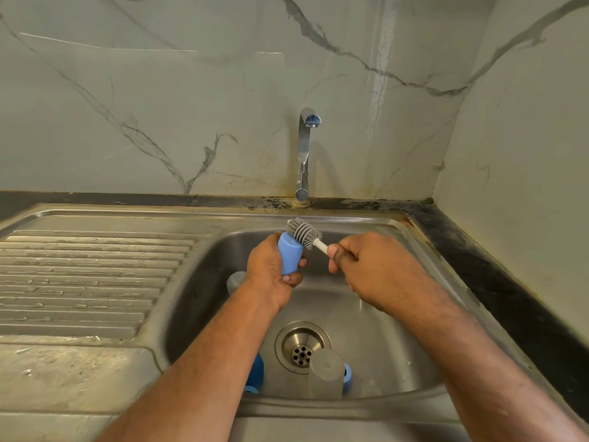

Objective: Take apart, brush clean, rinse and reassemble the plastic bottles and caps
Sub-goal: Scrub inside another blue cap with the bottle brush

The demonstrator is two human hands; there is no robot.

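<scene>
Nearest you, a grey bottle lies beside the drain in the steel sink. Farther in, your left hand grips a blue bottle while your right hand holds the brush, bristles touching the bottle's far end. Beyond stands the tap.

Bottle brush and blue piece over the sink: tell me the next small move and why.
Probably keep sweeping the brush across the end of the blue piece, turning the piece slightly. The left hand grips the piece over the sink, the right hand grips the white handle, and the grey bristles lie against its top. No water visibly runs from the tap, so rinsing seems later.
</scene>
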